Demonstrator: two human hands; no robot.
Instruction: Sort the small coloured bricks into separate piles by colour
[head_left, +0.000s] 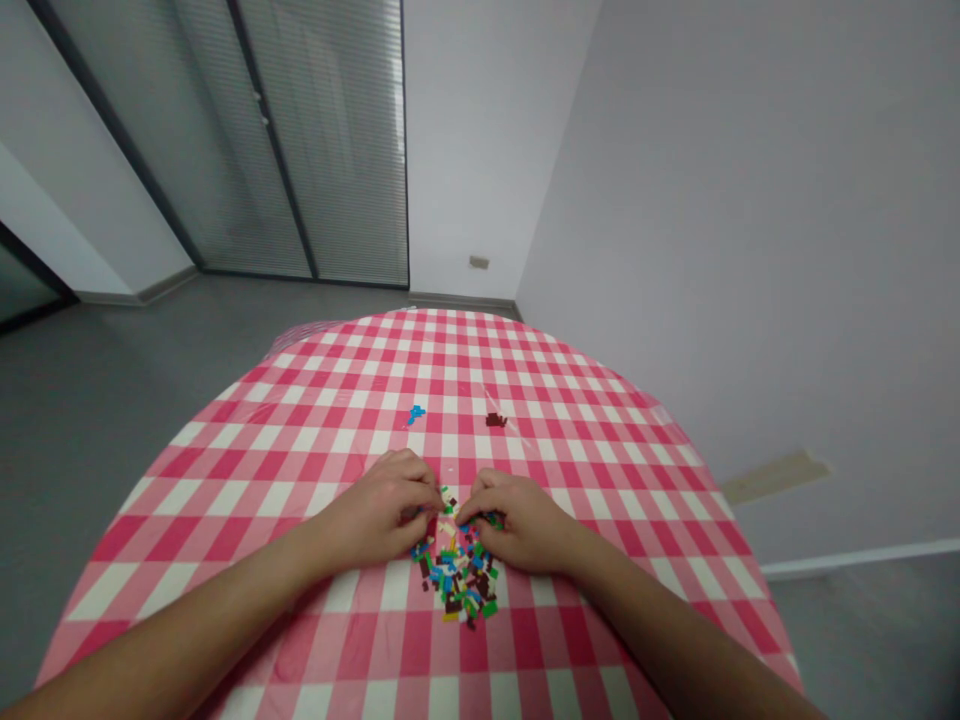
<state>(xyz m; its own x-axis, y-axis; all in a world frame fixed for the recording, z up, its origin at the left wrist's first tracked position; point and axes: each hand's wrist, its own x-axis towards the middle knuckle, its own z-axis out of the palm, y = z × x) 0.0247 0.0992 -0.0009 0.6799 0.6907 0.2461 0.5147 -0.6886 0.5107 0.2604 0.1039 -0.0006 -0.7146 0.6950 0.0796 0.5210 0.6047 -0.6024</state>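
A loose pile of small toy building bricks (455, 580) in blue, green, brown, white and yellow lies on the checkered tablecloth. At the pile's upper left edge is my left hand (386, 510), its fingers curled inward with the tips at the bricks. Facing it from the other side, my right hand (521, 520) has its fingers bent over the pile and the thumb close to the index finger. Whatever either hand pinches is too small or hidden to make out. Beyond my hands sit a small blue brick cluster (416, 413) and a dark brown brick cluster (496, 420).
The round table has a red-and-white checkered cloth (360, 620) with a curved edge. A glass partition with blinds (330, 150) stands behind it, and a pale wall (750, 200) runs along the right. Grey floor (135, 380) shows at the left.
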